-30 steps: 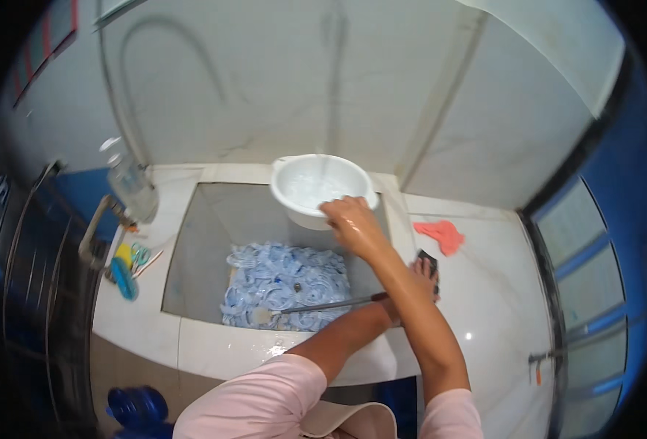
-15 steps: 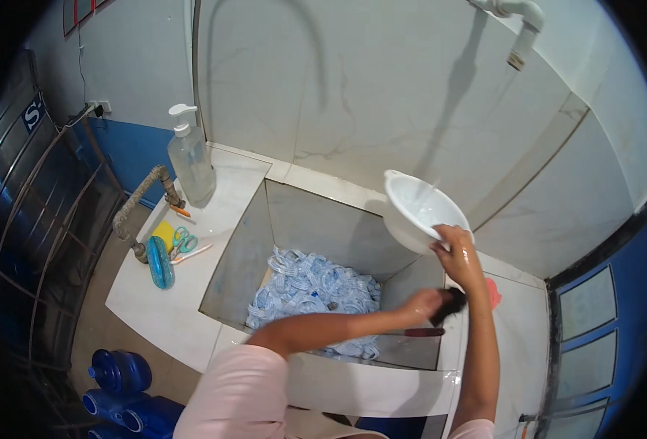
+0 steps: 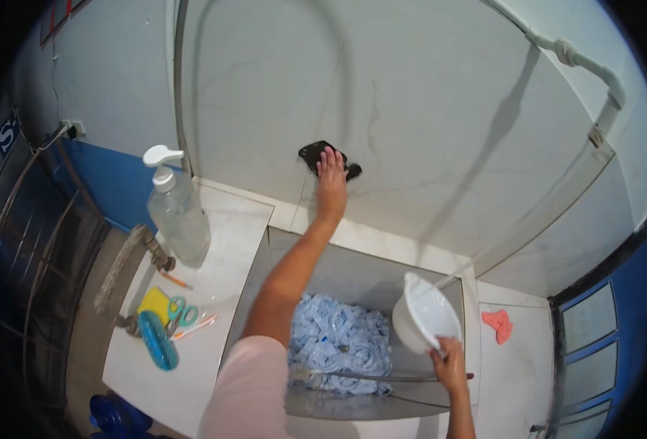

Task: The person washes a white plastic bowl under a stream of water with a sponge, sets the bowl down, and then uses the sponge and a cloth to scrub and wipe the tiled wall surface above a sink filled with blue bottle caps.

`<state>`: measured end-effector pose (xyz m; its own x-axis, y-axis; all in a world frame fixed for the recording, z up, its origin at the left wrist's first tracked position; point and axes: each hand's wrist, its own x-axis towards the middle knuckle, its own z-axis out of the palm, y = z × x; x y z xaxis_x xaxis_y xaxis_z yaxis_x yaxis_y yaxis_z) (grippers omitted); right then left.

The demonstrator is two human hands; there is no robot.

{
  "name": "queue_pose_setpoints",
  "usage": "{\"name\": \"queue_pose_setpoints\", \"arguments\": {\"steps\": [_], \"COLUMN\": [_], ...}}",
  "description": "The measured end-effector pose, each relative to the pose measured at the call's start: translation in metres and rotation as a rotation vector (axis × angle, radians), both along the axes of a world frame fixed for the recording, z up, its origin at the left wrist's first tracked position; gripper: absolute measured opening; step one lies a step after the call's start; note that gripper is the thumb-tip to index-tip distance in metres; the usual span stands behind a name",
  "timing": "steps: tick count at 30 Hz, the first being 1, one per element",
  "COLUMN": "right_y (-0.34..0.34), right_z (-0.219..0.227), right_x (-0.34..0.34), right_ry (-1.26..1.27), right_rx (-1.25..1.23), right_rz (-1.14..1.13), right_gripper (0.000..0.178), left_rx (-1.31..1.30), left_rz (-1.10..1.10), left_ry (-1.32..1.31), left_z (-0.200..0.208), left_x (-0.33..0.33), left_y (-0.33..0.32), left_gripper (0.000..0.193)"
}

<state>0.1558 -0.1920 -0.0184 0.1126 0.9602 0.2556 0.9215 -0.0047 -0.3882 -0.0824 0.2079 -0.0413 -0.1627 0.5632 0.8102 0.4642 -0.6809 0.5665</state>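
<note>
Left hand (image 3: 331, 175) on dark cloth (image 3: 322, 155), right hand (image 3: 449, 366) gripping round white plastic basin (image 3: 426, 314)

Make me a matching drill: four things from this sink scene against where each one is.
Things:
1. black cloth
2. white bowl
3. pump bottle
4. pink rag

Places:
A. counter left of the sink
B. ledge right of the sink
C. against the wall under the left hand
D. tilted over the sink in the right hand

Pairs: 1-C, 2-D, 3-A, 4-B
</note>
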Motion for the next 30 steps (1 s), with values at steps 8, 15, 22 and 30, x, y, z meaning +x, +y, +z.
{"name": "queue_pose_setpoints", "arguments": {"steps": [8, 15, 22, 30], "right_y": [-0.053, -0.079, -0.108, -0.108], "right_z": [-0.052, -0.061, -0.061, -0.066], "right_x": [-0.022, -0.046, -0.056, -0.057], "right_ry": [0.081, 0.028, 0.076, 0.164], "right_rx": [-0.107, -0.074, -0.201, -0.218], "right_rz": [-0.122, -0.158, -0.152, -0.235], "right_gripper": [0.028, 0.021, 0.024, 0.024], "left_rx": [-0.083, -0.117, 0.01, -0.09], "left_rz": [0.276, 0.163, 0.154, 0.033], "left_ry": [0.037, -0.336, -0.051, -0.439], "left_z": [-0.04, -0.057, 0.002, -0.037], "left_x": [0.042, 0.022, 0.068, 0.086], "left_y": [0.003, -0.003, -0.005, -0.025], "left_gripper": [0.053, 0.051, 0.047, 0.052]}}
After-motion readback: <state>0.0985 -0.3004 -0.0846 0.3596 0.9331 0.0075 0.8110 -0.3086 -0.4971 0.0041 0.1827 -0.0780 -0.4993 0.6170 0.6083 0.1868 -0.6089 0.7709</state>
